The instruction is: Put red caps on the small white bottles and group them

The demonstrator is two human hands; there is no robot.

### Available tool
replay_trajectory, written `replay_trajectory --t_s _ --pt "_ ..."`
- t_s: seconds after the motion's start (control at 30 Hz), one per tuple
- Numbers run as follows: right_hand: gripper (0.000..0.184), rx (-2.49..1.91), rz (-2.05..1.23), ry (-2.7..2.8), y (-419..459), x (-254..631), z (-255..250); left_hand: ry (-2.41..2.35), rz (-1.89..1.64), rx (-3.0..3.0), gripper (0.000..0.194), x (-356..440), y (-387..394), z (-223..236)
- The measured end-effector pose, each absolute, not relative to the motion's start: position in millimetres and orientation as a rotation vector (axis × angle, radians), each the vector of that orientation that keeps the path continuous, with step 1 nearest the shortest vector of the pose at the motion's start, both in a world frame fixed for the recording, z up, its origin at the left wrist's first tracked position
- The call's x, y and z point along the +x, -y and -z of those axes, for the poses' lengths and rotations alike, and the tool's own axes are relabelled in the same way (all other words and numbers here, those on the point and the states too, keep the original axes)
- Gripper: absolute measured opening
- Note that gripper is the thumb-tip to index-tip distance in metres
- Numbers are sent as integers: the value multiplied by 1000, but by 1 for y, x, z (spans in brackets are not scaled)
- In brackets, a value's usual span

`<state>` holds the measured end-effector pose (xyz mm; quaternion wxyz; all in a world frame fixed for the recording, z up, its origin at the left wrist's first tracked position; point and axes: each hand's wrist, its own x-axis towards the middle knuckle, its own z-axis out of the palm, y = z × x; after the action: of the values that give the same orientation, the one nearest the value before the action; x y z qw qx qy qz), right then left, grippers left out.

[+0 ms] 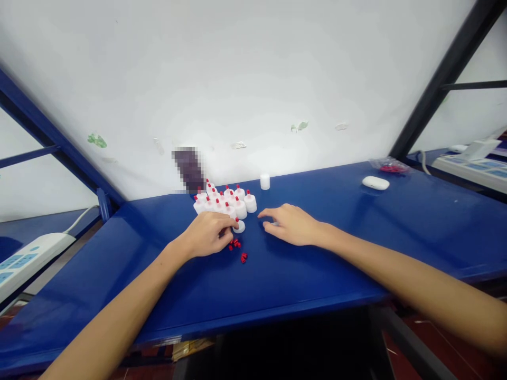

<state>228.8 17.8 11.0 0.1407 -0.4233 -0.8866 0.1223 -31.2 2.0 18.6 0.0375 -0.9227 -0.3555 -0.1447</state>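
My left hand point(209, 234) is curled, with its fingertips against a small round white cap point(240, 227) that has a red tip. The fingers partly cover this piece. Beside and behind that hand stands a close group of white, red-tipped pieces point(240, 209), like small bottle tops with nozzles. Small red caps point(236, 243) lie loose just below the left fingers, and a few more red caps point(243, 258) are nearer the front. To the right, my right hand point(292, 225) hovers over the table, thumb and index finger apart. A small pale spot shows between them, too unclear to name.
One white cylindrical piece point(265, 182) stands by the wall. Farther right are a white oval case point(375, 183) and a clear bag of red pieces point(392, 167). The blue table point(317, 279) has metal frame posts at both sides. Power strips point(29, 261) lie beyond its ends.
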Motion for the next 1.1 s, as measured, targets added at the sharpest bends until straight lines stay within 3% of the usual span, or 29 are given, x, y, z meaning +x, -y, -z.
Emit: replay_trajectory --t_s 0.1,0.2,0.57,0.83,1.1 --pt "28 -1121 -424 2541 -21 236 -10 1155 370 -2922 21 -31 3 -29" --pt "34 -1096 -345 2512 -25 239 -8 1197 314 -3011 9 -30 7 -34" --pt "45 -1157 -456 2365 -20 235 -10 1040 367 -3074 10 -20 11 -26" --pt "47 -709 -657 2418 -11 233 -3 984 1283 -2845 12 15 27 -12" --pt "47 -649 -648 2399 -8 229 -2 1078 1347 -2893 8 25 37 -13"
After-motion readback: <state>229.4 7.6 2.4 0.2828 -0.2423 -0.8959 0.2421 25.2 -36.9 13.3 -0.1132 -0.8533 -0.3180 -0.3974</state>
